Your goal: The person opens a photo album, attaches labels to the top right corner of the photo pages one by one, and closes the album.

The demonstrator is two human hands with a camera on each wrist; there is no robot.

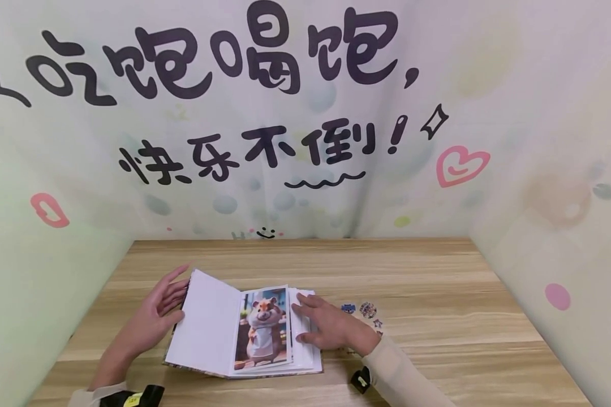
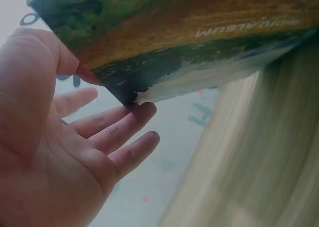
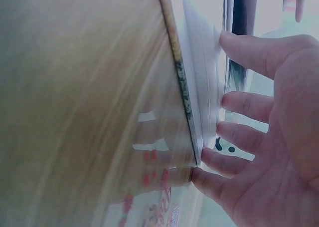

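Observation:
A photo album (image 1: 203,322) lies spread on the table, its front cover tilted up at the left with a plain white inner side. On its first page shows a picture of a hamster (image 1: 262,330) in a white apron. My left hand (image 1: 155,316) is at the cover's outer edge, thumb by the edge and loosely extended fingers at the corner. The printed outside of the cover (image 2: 164,47) reads "PHOTO ALBUM". With fingers spread, my right hand (image 1: 333,322) rests its fingertips (image 3: 229,100) on the white pages (image 1: 302,339) at the right.
Small colourful stickers (image 1: 368,310) lie on the wooden table (image 1: 438,316) just right of the album, partly hidden by the right forearm. A white printed cloth (image 1: 305,209) with lettering hangs behind the table, and pale side panels stand left and right.

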